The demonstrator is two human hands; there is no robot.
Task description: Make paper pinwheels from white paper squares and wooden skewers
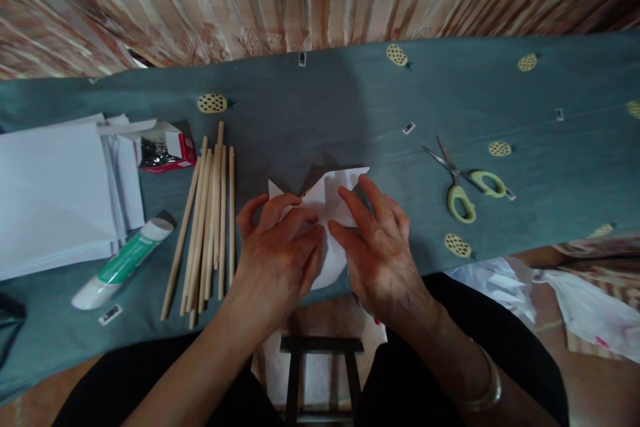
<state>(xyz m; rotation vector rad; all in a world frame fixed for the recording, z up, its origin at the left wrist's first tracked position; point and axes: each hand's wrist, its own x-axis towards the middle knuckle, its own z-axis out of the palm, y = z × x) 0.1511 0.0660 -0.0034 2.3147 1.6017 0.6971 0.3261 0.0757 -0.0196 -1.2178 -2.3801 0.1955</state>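
A folded piece of white paper [334, 195] lies on the teal pineapple-print cloth [350, 107] near the front edge. Both hands press on it, fingers flat and bent. My left hand [280, 250] covers its left part; my right hand [377, 243] covers its right part. Pointed corners of the paper stick out above the fingers, and a rounded edge shows between the hands. Most of the paper is hidden under the hands.
Several wooden sticks [207, 220] lie left of the hands. A glue tube [123, 263], a stack of white paper [55, 193] and a small red box [165, 147] sit farther left. Green-handled scissors [463, 180] lie to the right. A dark stool [320, 360] stands below.
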